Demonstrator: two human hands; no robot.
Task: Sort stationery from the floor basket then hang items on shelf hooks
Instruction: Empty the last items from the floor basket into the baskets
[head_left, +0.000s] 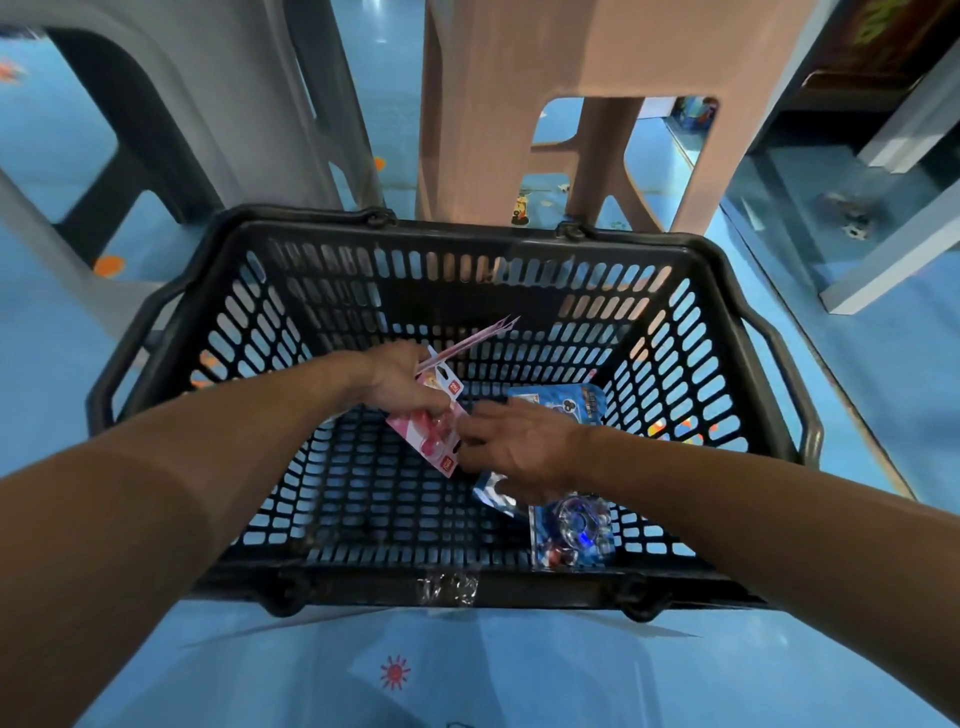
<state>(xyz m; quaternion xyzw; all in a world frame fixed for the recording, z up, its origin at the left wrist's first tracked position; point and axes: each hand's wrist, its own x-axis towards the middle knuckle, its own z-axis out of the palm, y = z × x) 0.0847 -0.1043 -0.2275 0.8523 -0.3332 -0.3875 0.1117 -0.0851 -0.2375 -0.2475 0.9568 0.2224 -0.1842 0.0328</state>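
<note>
Pink blister cards (436, 441) are pinched in left hand (395, 382) over mid basket (467, 228). Right hand (524, 447) is spread, gripping nothing, above blue blister packs (571, 530). Judged light, stiff, slick: best pinched at card edges.

**Pink packs held up, blue packs lying in the basket**

The black slotted basket (675, 332) stands on the floor. Over its bottom, the left hand (400, 382) grips a fan of pink blister packs (431, 441). Blue blister packs (571, 530) lie at its right side, one by the near wall and another farther back, partly hidden by the right hand (519, 447).
</note>
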